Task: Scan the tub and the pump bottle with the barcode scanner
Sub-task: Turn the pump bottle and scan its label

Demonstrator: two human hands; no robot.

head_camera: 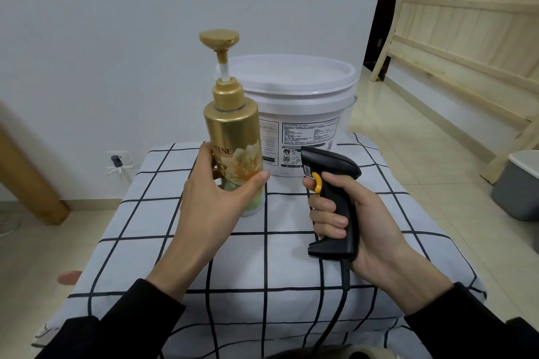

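Black sleeves point(140, 309) fill the bottom corners of the frame above a white cloth with a black grid point(262, 265), over pale floor tiles. Left hand point(215, 195) wraps the upright gold pump bottle point(233, 137) at centre. Right hand point(358, 218) grips the black barcode scanner point(332, 183), finger on its yellow trigger. White lidded tub point(303, 102) stands just behind both, before a white wall.
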